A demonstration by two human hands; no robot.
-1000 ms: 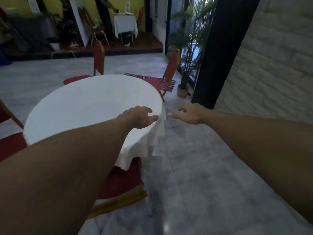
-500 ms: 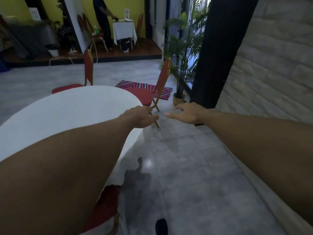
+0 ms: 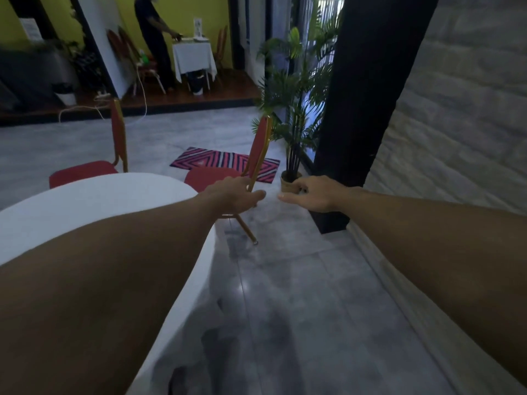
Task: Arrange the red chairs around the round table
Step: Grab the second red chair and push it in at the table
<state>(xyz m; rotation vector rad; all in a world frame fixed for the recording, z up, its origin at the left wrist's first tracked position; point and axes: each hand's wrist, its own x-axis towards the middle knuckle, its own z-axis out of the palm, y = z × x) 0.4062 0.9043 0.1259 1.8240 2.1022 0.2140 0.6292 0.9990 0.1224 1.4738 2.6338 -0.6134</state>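
Both hands have neared the red chair (image 3: 225,178) at frame centre — left hand (image 3: 236,193) half-curled, right hand (image 3: 310,192) loosely open, neither gripping; the round table (image 3: 94,206) has slid lower left.

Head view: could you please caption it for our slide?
Both hands, left and right, reach toward a red chair beside the round table.

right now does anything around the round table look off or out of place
Little stands out. The nearer red chair stands turned side-on to the round table, not squared to face it. A pale cable trails loose across the floor behind the far red chair. No spill or damage shows.
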